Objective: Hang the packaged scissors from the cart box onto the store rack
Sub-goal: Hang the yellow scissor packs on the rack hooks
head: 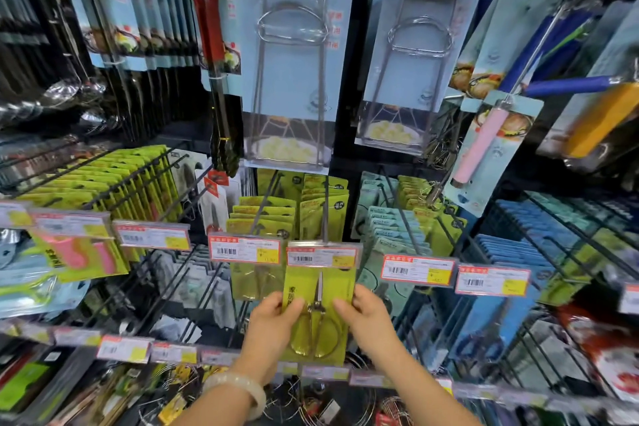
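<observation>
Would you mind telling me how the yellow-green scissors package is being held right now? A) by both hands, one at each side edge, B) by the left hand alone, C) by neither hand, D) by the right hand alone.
A: the left hand and the right hand each grip a side edge of the scissors package, just below a price tag.

Black wire store rack (408, 204) w/ long peg hooks (268, 199) jutting toward the camera, price tags (244, 249) clipped at the tips. Green scissors packs (262, 218) hang in rows on the centre pegs, blue-carded packs (394, 232) just right of them. Upper row: carded wire plate lifters (294, 55), red-handled tongs (207, 28), pink-handled tool (484, 138). Far-left items blurred, probably ladles (69, 90).
</observation>
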The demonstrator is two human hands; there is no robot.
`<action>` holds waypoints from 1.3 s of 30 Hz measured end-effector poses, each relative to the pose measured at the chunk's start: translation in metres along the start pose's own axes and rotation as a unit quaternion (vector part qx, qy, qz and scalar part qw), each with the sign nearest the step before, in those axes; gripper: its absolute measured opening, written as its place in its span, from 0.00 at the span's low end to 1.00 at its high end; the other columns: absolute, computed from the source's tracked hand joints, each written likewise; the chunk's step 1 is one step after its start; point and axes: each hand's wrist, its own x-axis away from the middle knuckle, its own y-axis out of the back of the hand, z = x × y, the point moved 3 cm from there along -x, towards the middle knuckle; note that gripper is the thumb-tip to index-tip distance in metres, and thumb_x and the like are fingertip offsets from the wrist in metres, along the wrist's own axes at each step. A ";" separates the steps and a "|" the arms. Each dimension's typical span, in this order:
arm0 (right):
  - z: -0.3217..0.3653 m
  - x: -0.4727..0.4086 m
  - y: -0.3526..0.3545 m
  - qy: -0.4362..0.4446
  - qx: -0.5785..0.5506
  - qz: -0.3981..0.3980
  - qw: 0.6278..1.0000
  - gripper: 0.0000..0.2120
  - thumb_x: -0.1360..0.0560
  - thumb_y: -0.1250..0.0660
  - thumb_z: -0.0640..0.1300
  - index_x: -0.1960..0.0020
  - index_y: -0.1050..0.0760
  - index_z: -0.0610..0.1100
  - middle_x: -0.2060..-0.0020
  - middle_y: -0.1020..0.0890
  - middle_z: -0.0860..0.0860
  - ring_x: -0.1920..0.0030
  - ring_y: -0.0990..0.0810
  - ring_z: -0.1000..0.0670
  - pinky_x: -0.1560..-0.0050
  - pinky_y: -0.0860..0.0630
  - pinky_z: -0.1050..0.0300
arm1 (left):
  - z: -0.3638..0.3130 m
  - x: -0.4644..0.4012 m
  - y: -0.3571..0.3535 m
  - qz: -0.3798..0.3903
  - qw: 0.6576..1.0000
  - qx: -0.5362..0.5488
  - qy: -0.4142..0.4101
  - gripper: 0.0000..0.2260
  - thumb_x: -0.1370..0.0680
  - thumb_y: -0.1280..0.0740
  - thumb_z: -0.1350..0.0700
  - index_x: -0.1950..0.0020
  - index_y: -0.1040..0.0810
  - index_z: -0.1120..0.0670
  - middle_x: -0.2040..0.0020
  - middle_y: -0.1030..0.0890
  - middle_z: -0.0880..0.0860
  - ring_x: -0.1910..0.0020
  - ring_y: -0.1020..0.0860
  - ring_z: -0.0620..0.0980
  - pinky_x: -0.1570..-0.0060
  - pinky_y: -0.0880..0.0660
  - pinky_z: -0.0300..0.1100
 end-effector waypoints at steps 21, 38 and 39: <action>-0.007 -0.037 -0.006 -0.048 0.090 -0.026 0.994 0.09 0.20 0.42 0.45 0.42 0.29 0.46 0.44 0.22 0.48 0.45 0.24 0.49 0.43 0.28 0.56 | -0.016 -0.022 -0.018 -0.027 0.999 -0.031 0.008 0.17 0.20 0.37 0.56 0.33 0.29 0.61 0.39 0.23 0.56 0.41 0.26 0.53 0.41 0.33 0.44; -0.090 0.071 0.148 -0.135 0.468 0.050 0.872 0.22 0.23 0.38 0.47 0.32 0.37 0.39 0.34 0.32 0.39 0.33 0.34 0.41 0.35 0.33 0.49 | 0.023 0.040 -0.199 0.188 0.735 -0.640 -0.127 0.28 0.23 0.37 0.47 0.26 0.41 0.53 0.29 0.36 0.57 0.29 0.37 0.59 0.31 0.36 0.51; -0.094 0.081 0.169 -0.137 0.475 0.035 0.868 0.22 0.23 0.38 0.46 0.32 0.37 0.39 0.34 0.32 0.40 0.32 0.34 0.41 0.35 0.34 0.50 | 0.020 0.052 -0.225 0.205 0.709 -0.656 -0.158 0.28 0.23 0.37 0.46 0.26 0.41 0.53 0.28 0.36 0.57 0.29 0.37 0.59 0.31 0.36 0.52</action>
